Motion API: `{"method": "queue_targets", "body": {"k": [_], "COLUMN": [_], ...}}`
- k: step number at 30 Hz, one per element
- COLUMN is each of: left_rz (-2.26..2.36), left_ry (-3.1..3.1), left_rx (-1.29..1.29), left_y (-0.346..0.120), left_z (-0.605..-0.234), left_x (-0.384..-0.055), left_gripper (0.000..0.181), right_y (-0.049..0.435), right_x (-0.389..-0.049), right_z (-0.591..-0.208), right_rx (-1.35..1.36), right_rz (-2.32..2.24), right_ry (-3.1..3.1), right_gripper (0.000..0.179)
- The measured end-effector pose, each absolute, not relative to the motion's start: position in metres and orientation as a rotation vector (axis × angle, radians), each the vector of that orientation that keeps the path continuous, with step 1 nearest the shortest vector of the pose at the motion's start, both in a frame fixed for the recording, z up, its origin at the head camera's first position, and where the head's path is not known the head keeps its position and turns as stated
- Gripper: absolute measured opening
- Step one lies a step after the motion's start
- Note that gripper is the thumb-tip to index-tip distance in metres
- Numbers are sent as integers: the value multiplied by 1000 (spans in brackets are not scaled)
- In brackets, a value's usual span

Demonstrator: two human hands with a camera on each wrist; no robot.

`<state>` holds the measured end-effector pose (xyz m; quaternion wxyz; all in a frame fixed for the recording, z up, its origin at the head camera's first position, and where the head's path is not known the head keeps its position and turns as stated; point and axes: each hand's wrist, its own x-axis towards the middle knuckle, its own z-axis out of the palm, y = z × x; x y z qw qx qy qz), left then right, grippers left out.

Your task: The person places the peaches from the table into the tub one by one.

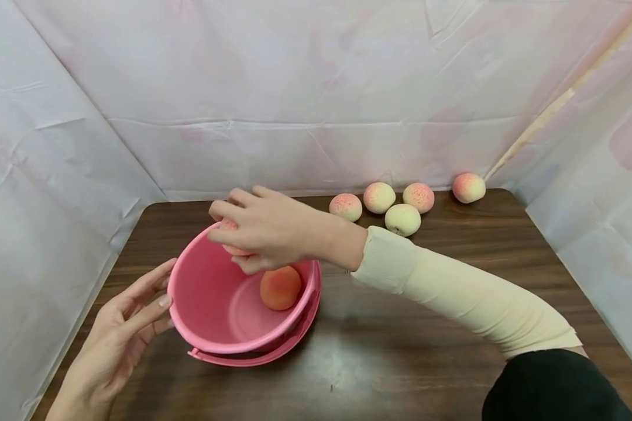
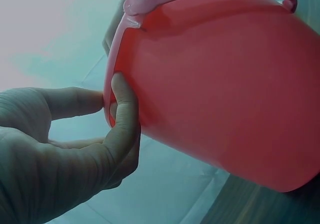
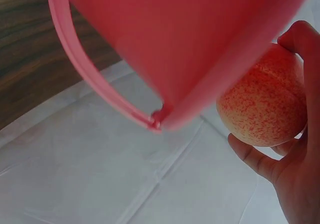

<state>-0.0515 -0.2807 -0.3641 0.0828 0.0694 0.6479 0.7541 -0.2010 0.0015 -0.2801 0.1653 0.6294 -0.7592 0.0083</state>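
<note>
A pink bucket (image 1: 202, 286) stands on the left part of the table, tilted somewhat, its handle (image 1: 247, 361) hanging down the near side. My left hand (image 1: 118, 330) pinches the left side of its rim between thumb and fingers, as the left wrist view shows. Over the bucket's far rim, my right hand (image 1: 276, 231) grips a red-speckled peach (image 3: 265, 101), which the hand mostly covers in the head view. Inside the bucket, an orange-red peach (image 1: 281, 287) lies against the right of the bottom.
Along the back edge sit a speckled peach (image 1: 346, 207), two more peaches (image 1: 379, 197) and a pale greenish one (image 1: 402, 220). Another peach (image 1: 469, 187) lies apart near the back right corner. White sheeting (image 1: 295, 88) walls the dark wooden table (image 1: 400, 345).
</note>
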Motion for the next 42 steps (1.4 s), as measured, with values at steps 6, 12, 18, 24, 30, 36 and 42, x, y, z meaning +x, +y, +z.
{"method": "queue_targets", "body": {"k": [6, 12, 18, 24, 30, 36, 42], "left_rz": [2252, 2264, 2269, 2255, 2265, 2252, 2235], "left_ry": [1939, 1959, 1964, 1972, 1960, 1960, 1964], "left_rx": [216, 229, 232, 205, 214, 201, 182], "left_y": [-281, -279, -276, -275, -278, -279, -278], "left_z": [-364, -362, -360, -358, -358, -359, -359], "left_x": [-53, -57, -60, -60, -58, -55, -51], "left_gripper": [58, 58, 58, 58, 58, 58, 58], "right_y": [-4, -11, -18, -28, -39, -43, -49], "right_x": [-193, -194, -196, -198, -197, -196, -194], "right_z": [-287, -289, -290, -293, -299, -305, -311], "right_rx": [1884, 1995, 2160, 2274, 2333, 2406, 2437], "right_rz": [-120, -254, -342, -448, -554, -621, -625], "right_ry": [-2170, -2173, -2197, -2247, -2208, -2170, -2178], "right_gripper": [25, 30, 40, 48, 44, 46, 47]}}
